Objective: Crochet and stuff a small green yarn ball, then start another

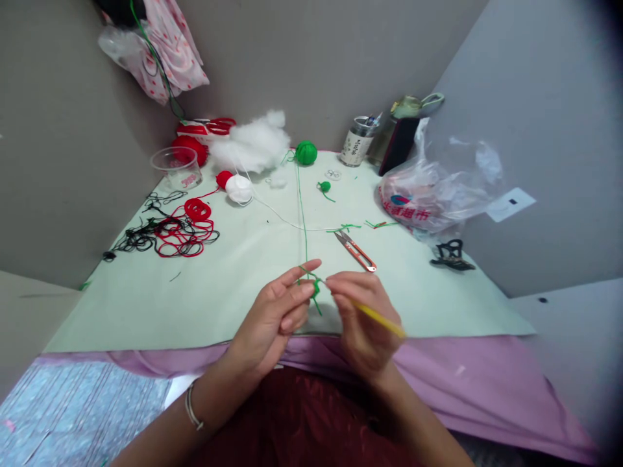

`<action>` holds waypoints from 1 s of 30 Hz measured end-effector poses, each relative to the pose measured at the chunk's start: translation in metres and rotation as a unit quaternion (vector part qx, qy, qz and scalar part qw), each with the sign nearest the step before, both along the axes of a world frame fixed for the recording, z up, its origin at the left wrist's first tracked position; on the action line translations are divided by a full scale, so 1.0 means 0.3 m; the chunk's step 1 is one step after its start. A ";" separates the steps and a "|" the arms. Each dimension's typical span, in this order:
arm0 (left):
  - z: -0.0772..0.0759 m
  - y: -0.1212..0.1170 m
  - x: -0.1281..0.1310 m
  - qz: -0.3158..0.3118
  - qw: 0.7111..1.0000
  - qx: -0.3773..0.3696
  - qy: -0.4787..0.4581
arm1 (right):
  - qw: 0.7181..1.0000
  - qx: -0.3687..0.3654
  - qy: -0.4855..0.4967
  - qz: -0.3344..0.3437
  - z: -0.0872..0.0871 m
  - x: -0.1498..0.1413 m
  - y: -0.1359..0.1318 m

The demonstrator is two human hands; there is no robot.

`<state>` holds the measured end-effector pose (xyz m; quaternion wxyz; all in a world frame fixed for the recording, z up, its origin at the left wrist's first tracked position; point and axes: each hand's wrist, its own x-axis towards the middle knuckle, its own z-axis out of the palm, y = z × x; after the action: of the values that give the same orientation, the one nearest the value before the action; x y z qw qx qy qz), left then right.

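Between the thumb and fingers of my left hand (276,311) is a small green crochet piece (316,287), with a short yarn tail hanging below it. Green yarn (302,214) passes over the raised index finger and runs back across the table to a green yarn ball (306,153). My right hand (367,314) is closed around a crochet hook with a yellow handle (377,318). The hook's thin tip meets the green piece at the left fingertips. Just beyond my hands, orange thread snips (357,251) lie on the table.
White stuffing (253,144), a white yarn ball (239,189) and a clear plastic cup (178,168) stand at the back left. Tangled red and black yarn (170,233) lies left. A plastic bag (433,194), a black hair claw (452,255) and a pen tin (357,143) are right.
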<state>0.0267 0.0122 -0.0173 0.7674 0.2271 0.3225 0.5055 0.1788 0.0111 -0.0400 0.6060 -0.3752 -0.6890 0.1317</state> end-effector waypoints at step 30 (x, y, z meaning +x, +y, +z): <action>-0.024 -0.014 -0.023 0.048 0.980 0.116 0.157 | 0.989 -0.073 0.062 0.115 0.022 0.036 -0.020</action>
<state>0.0198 0.0079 -0.0243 0.6505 0.3753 0.3885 0.5339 0.1895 0.0050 -0.0334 0.5996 -0.3275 -0.6772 0.2733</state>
